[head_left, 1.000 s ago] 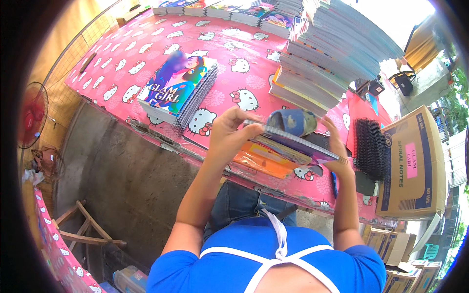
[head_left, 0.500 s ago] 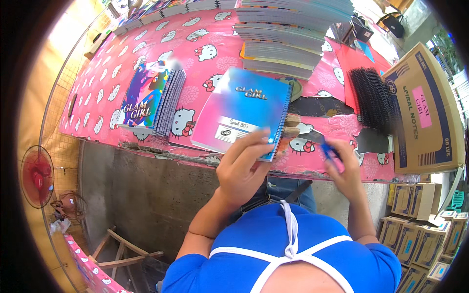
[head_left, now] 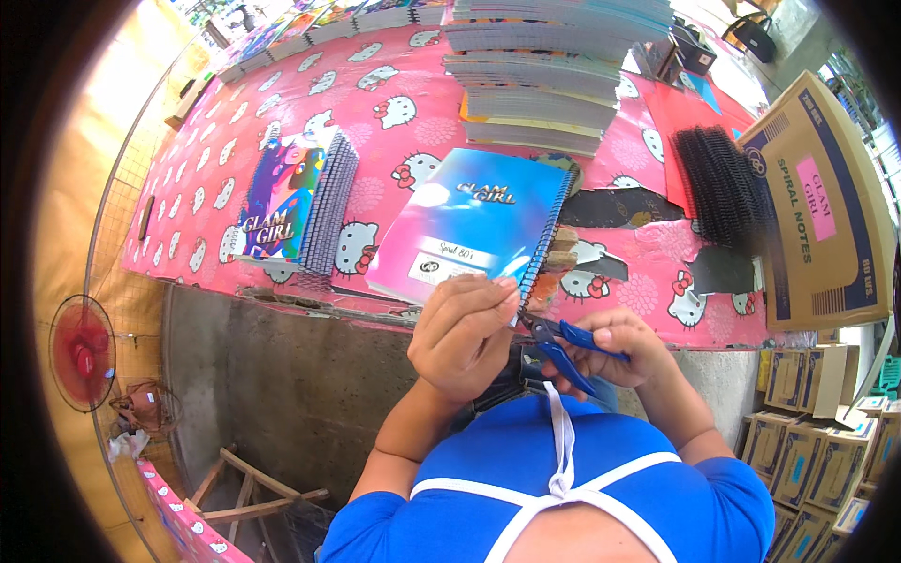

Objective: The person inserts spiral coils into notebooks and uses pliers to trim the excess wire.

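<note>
A spiral notebook with a pink and blue cover lies tilted near the table's front edge, its dark coil along the right side. My left hand grips its lower right corner, fingertips pinched close to the coil's end. In my right hand is a pair of blue-handled wire cutters. The cutters' dark jaws meet the bottom end of the coil, just beside my left fingertips. Whether the jaws are closed on the wire is too small to tell.
A stack of colourful spiral notebooks stands on the left of the pink table. Tall piles of unbound pages rise at the back. Black plastic coils lie to the right, against a cardboard box. More boxes are stacked below.
My right hand has brought the cutters left to the notebook's lower corner. The notebook has shifted slightly down toward me, still gripped by my left hand.
</note>
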Demonstrator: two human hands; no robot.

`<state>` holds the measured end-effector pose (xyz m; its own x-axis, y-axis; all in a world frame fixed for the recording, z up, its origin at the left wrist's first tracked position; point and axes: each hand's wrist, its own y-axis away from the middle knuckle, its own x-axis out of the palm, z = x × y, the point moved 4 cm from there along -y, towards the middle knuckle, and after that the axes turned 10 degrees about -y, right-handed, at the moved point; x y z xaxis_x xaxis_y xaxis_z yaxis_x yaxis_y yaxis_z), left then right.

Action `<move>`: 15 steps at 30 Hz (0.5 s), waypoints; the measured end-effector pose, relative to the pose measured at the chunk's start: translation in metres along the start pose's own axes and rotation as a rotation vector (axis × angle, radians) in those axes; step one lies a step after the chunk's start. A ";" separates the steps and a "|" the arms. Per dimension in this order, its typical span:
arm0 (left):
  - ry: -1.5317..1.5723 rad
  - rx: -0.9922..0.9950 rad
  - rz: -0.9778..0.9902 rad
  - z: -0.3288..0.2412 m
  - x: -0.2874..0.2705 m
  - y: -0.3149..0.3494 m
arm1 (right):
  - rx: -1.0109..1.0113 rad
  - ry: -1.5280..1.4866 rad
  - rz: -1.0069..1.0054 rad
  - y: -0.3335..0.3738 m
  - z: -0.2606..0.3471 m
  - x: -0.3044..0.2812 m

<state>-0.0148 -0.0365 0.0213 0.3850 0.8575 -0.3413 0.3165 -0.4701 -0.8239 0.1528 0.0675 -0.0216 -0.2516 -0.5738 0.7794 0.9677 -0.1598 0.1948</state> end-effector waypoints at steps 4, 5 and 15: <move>-0.055 -0.239 -0.371 0.049 -0.032 -0.026 | -0.659 1.057 -0.261 0.011 0.039 0.004; -0.132 -0.345 -0.559 0.071 -0.058 -0.038 | -0.736 1.242 -0.467 0.017 0.046 -0.013; -0.544 0.036 -0.304 0.164 -0.192 -0.201 | -0.648 1.725 -0.899 0.039 0.038 -0.109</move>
<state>-0.2946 -0.0722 0.1784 -0.2178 0.9401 -0.2624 0.3091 -0.1886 -0.9322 0.2184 0.1538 -0.0762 -0.6803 -0.1318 -0.7210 0.5439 -0.7502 -0.3761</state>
